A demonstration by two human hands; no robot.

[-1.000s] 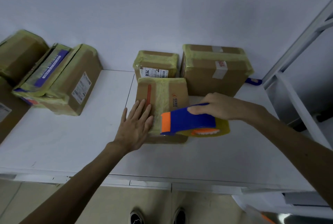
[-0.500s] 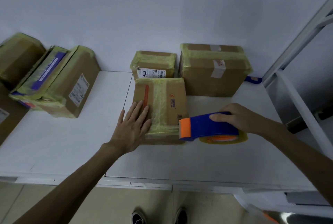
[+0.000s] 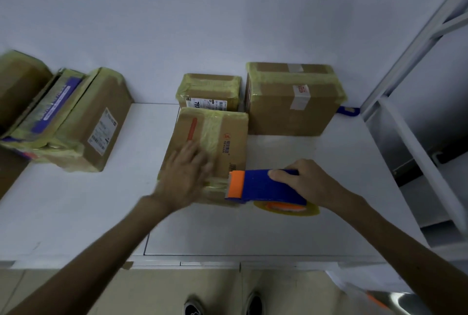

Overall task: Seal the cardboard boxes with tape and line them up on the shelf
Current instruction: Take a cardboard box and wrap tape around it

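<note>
Both hands meet on one box (image 3: 231, 137): the left hand (image 3: 186, 178) presses flat on top, fingers straight, probably pinning it. Beside that palm the right hand (image 3: 305, 183) clasps the tape dispenser (image 3: 260, 186), nose against the box's edge.

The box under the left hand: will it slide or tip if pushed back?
Probably slides rather than tips: the box lies low and flat on the smooth shelf. Its taped top looks glossy, maybe slippery under the left hand. Likely stiff; its edges look square.
</note>
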